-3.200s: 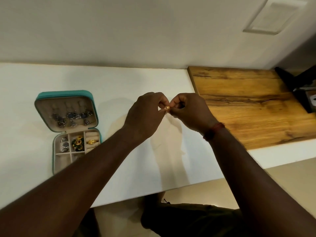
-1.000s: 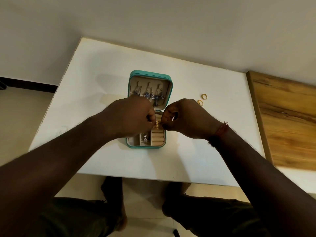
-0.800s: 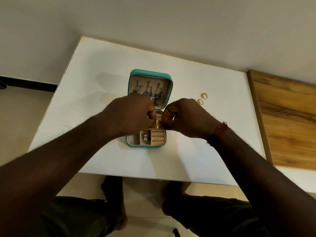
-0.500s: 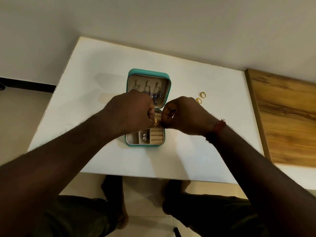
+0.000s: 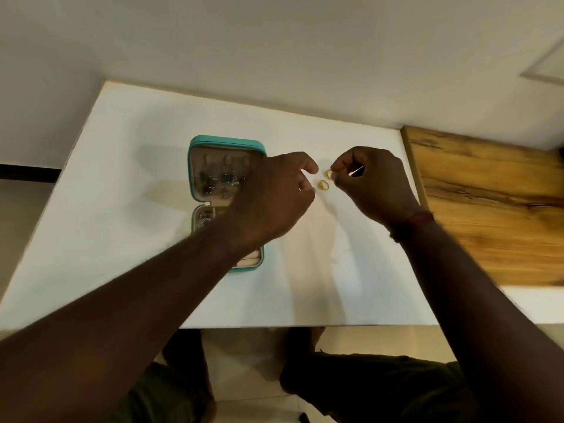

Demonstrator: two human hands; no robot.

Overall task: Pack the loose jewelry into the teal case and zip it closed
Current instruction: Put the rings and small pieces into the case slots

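1. A white rectangular desk (image 5: 122, 209) stands against a pale wall and carries everything.
2. A teal rectangular jewelry case (image 5: 225, 141) lies open left of the desk's middle. Its long axis runs from the person toward the wall, with the lid laid back at the far end and the tray nearest the person. Dark-stoned silver earrings (image 5: 225, 180) hang in rows on the beige lid lining. The left forearm hides most of the tray.
3. The left hand (image 5: 271, 203) hovers over the case's right edge and reaches rightward. Its grip is narrow, thumb and curled forefinger slightly apart, with nothing between them.
4. A loose gold ring (image 5: 323, 184) lies on the desk just right of the case. Which way it faces is too small to tell.
5. The right hand (image 5: 375, 184) has its grip pinched on a second gold ring (image 5: 328, 173), just beyond the loose one. A red thread band (image 5: 422, 218) circles the wrist.
6. A brown wooden board (image 5: 488, 209) adjoins the desk's right edge.
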